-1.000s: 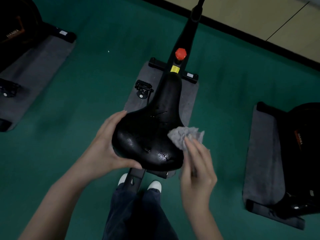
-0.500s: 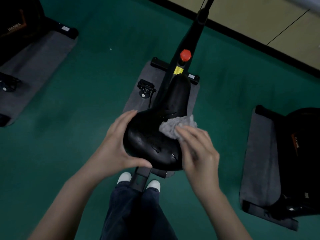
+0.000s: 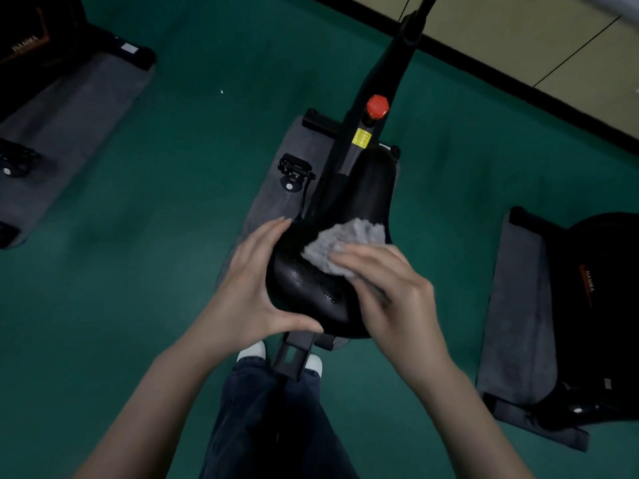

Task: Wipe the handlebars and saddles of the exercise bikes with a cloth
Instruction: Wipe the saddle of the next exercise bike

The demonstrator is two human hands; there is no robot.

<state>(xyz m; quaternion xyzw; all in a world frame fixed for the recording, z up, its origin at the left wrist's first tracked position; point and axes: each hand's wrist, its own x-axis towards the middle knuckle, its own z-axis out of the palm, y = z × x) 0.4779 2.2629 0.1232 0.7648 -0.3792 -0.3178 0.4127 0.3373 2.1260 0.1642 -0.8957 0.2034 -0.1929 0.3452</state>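
At the middle of the view, over a grey mat [image 3: 273,202] on the green floor [image 3: 166,243], the black saddle [image 3: 368,191] of an exercise bike is pointing its nose away from the person. Their left hand [image 3: 252,288] is gripping the saddle's wide rear part, fingers curling over the left edge and thumb wrapping the back rim. Their right hand [image 3: 390,292] is pressing a grey cloth [image 3: 345,242] onto the saddle's top with fingers lying nearly straight across it, the cloth bunching out ahead of the fingertips. Beyond the nose, a red knob [image 3: 377,106] and a yellow label [image 3: 362,138] are showing on the frame, with a pedal [image 3: 294,172] hanging to the left
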